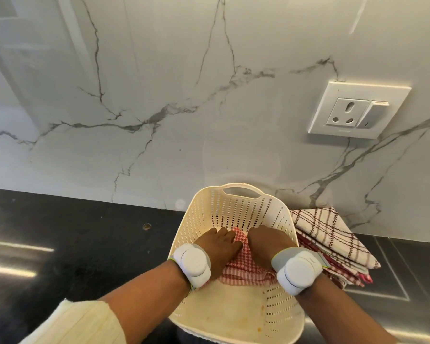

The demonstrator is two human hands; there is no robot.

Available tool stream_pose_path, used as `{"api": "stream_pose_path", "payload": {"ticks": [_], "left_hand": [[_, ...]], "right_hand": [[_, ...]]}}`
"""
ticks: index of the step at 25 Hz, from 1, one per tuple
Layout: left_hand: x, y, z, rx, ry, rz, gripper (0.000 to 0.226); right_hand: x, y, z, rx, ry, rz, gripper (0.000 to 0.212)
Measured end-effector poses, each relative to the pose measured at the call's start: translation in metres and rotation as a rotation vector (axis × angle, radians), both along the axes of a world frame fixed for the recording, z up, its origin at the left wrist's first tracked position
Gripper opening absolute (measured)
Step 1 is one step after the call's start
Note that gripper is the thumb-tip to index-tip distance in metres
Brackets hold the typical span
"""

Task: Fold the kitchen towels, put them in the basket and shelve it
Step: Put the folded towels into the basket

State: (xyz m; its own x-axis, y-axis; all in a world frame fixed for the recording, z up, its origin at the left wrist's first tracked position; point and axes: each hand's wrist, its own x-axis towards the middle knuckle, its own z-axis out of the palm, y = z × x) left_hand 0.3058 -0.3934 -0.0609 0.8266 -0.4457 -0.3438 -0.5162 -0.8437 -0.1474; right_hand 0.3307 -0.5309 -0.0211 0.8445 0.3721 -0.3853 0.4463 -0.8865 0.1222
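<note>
OK, dark counter against a grey-veined marble wall, socket on it up right. Cream perforated basket sits on the counter, one red-check towel inside; my left hand lies flat on it with fingers straight, my right hand is on it too, but I can't tell its grip. Folded stack touches the basket's right side.

- Single head-worn view, wide-angle, looking forward and steeply down.
- Close over the basket on the tabletop.
- Faces a marble wall, straight ahead.
</note>
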Motion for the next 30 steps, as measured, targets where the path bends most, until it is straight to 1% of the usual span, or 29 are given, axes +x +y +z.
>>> {"api": "stream_pose_path", "payload": {"ticks": [2, 4, 6, 8, 10, 12, 14, 16, 18, 19, 21, 22, 23, 24, 25, 27, 28, 30], "left_hand": [[-0.001, 0.000, 0.000, -0.028, -0.070, 0.046, 0.056], [-0.001, 0.000, 0.000, -0.009, -0.061, 0.094, 0.044], [-0.002, -0.001, 0.000, 0.028, 0.029, 0.139, 0.046], [-0.001, -0.002, 0.001, 0.036, 0.111, 0.168, 0.059], [0.000, -0.001, 0.001, 0.032, 0.147, 0.202, 0.064], [0.000, -0.003, 0.006, 0.018, 0.158, 0.219, 0.057], [0.001, -0.005, 0.010, 0.004, 0.153, 0.223, 0.044], [0.001, -0.008, 0.019, 0.014, 0.130, 0.229, 0.040], [0.002, -0.015, 0.032, -0.050, 0.045, 0.208, 0.043], [0.004, -0.019, 0.038, -0.131, -0.009, 0.192, 0.042], [0.002, -0.030, 0.047, -0.308, -0.132, 0.159, 0.035], [0.001, -0.036, 0.050, -0.369, -0.179, 0.153, 0.032], [0.000, -0.041, 0.052, -0.419, -0.202, 0.161, 0.030], [0.002, -0.047, 0.053, -0.472, -0.199, 0.185, 0.028], [0.002, -0.053, 0.053, -0.531, -0.175, 0.225, 0.025], [0.002, -0.060, 0.052, -0.640, -0.084, 0.320, 0.023], [0.001, -0.063, 0.055, -0.676, -0.030, 0.348, 0.024], [0.000, -0.063, 0.063, -0.709, 0.050, 0.368, 0.026]], "right_hand": [[-0.001, -0.002, 0.000, -0.013, 0.003, -0.006, 0.033], [-0.001, -0.001, -0.004, -0.057, 0.010, 0.022, 0.037], [-0.001, 0.001, -0.005, -0.088, 0.033, 0.038, 0.041], [0.001, 0.000, -0.007, -0.101, 0.045, 0.047, 0.042], [0.003, 0.000, -0.009, -0.091, 0.045, 0.044, 0.040], [0.003, 0.001, -0.005, -0.057, 0.016, 0.044, 0.036], [0.002, 0.004, 0.003, 0.018, -0.070, 0.066, 0.030], [0.000, 0.005, 0.013, 0.212, -0.224, 0.078, 0.022], [0.001, -0.003, 0.025, 0.473, -0.348, 0.023, 0.011], [0.002, -0.012, 0.030, 0.636, -0.339, -0.035, 0.009], [0.000, -0.036, 0.039, 1.008, -0.192, -0.153, 0.014], [-0.002, -0.050, 0.042, 1.167, -0.152, -0.208, 0.017], [-0.002, -0.066, 0.042, 1.270, -0.172, -0.271, 0.019], [0.000, -0.086, 0.041, 1.308, -0.246, -0.340, 0.020], [0.004, -0.106, 0.035, 1.277, -0.355, -0.419, 0.021], [0.015, -0.143, 0.017, 1.104, -0.542, -0.576, 0.021], [0.018, -0.159, 0.007, 1.035, -0.583, -0.633, 0.020], [0.024, -0.177, -0.010, 0.897, -0.556, -0.675, 0.015]]}}
